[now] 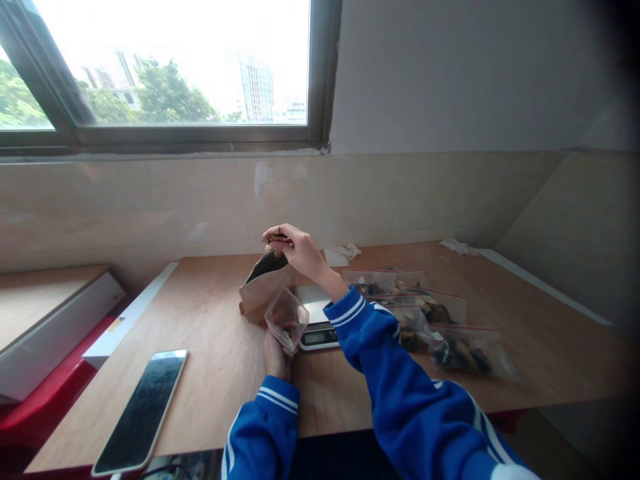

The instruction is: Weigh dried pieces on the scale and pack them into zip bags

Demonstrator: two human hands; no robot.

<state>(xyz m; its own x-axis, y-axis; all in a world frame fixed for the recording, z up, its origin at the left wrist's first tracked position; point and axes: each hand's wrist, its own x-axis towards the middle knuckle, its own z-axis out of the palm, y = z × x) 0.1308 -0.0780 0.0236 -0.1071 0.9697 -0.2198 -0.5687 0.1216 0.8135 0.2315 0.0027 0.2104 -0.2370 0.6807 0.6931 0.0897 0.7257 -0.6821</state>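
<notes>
My left hand point(275, 355) is wrapped round the lower part of a small clear plastic bag point(287, 319), whose mouth gapes upward. Behind it stands a brown paper bag point(261, 295), open at the top with a dark inside. Over the paper bag's mouth, my right hand point(303, 253) is closed on a thin dark brown dried piece point(275, 237); its exact kind is not clear. A flat kitchen scale point(320, 339) with a small display lies just right of the plastic bag, partly hidden by my right arm.
Several clear zip bags point(463, 350) of dark dried pieces lie on the wooden table point(220, 373) to the right. A phone point(143, 410) rests at the front left. Crumpled white tissue point(349, 251) sits near the wall, and another tissue point(457, 247) is farther right.
</notes>
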